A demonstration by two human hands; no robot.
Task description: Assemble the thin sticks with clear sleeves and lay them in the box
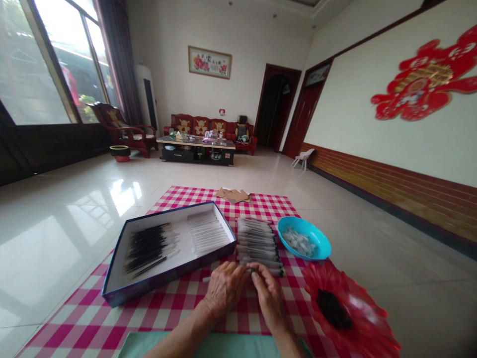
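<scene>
My left hand point(225, 291) and my right hand point(270, 298) meet low in the view, their fingertips closed on a small dark piece point(249, 271). Its exact form is hidden by my fingers. Just beyond them lies a stack of clear plastic tubes with dark ends point(257, 246), its nearest tubes almost touching my fingers. To the left stands a white box with a blue rim point(169, 281), holding rows of black-tipped and pale slender sticks. A blue bowl point(303, 238) of small clear parts sits at the right, and nearer lies a red flower-shaped dish point(346, 308) holding a dark heap.
Everything lies on a pink checked cloth point(261, 206) spread on a shiny tiled floor, with flattened cardboard pieces point(233, 195) at its far edge. A green mat point(212, 345) lies under my forearms. A low table point(196, 144) and red sofa point(210, 127) stand far back.
</scene>
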